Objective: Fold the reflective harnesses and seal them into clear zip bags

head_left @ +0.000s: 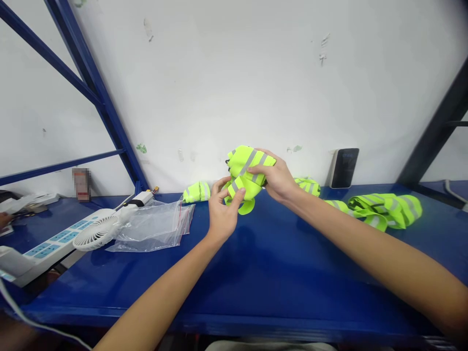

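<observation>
1. Two bare hands work a neon-yellow bundle (242,160), banded in gray, held up over the middle of a blue bench (263,273) before a white wall (234,73).
2. The right hand (280,181) has a firm grip on the bundle's upper right side, thumb laid across the front.
3. The left hand (224,214) holds the bundle lower down, its grip narrow, thumb and fingers closed on the cloth beside a loop that hangs free.
4. Similar neon rolls lie about: a small roll (196,192) near the wall at left, a back roll (309,185) at right, and a larger pile (389,210) farther right.
5. The right forearm cuts across the view in front of the back roll and the near end of the pile, hiding part of each.
6. Left of the hands, clear bags (157,226) lie on the bench, just beside a white fan (95,233).
7. The fan rests by a long power strip (60,239) with blue sockets.
8. A black-faced device (344,168) stands upright near the wall, behind the pile.
</observation>
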Available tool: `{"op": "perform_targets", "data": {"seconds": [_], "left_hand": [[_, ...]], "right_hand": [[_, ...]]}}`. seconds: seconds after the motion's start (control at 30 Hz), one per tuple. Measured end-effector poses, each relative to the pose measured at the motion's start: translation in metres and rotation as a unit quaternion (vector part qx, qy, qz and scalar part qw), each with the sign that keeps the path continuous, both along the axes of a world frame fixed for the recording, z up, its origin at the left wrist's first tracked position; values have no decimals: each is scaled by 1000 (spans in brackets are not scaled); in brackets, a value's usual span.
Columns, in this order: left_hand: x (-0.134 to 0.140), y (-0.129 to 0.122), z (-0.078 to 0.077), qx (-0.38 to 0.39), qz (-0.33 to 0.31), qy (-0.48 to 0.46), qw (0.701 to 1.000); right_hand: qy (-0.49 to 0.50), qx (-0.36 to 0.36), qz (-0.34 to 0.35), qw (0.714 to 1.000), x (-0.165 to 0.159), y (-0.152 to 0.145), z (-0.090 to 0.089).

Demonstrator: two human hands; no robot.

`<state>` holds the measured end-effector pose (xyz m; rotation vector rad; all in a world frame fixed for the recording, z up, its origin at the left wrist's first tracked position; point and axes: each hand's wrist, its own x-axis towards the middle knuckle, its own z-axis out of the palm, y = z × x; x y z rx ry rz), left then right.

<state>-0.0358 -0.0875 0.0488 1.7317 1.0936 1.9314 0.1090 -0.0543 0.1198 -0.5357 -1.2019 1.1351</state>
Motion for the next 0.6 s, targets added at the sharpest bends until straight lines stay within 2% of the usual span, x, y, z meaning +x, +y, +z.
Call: {"op": "perform_targets", "data": {"seconds": [0.07, 0.13, 0.2, 0.3, 0.37, 0.47, 0.53, 0.6], "left_hand": [[-2, 6, -2, -35, -9, -73, 997], [-7, 11, -2, -50, -20, -96, 994], [-13, 13, 0, -40, -25, -58, 997], [-22, 12, 4, -2, -40, 5, 999], [-26, 12, 5, -8, -104, 9, 994], [-29, 13, 4, -92, -244, 2, 965], [-30, 15, 2, -155, -298, 2, 942], [-30, 18, -2, -201, -315, -11, 927]], "right_hand": [[12, 11, -5, 1000, -1, -1, 0], [25, 15, 0, 1000, -1, -3, 3], [29, -5, 32, 999, 0, -6, 7], [12, -63, 123, 990, 3, -10, 12], [-17, -88, 195, 977, 5, -10, 13], [-66, -102, 255, 959, 8, -7, 9], [-75, -95, 231, 965, 8, -6, 5], [-69, -79, 182, 978, 7, -4, 2]]}}
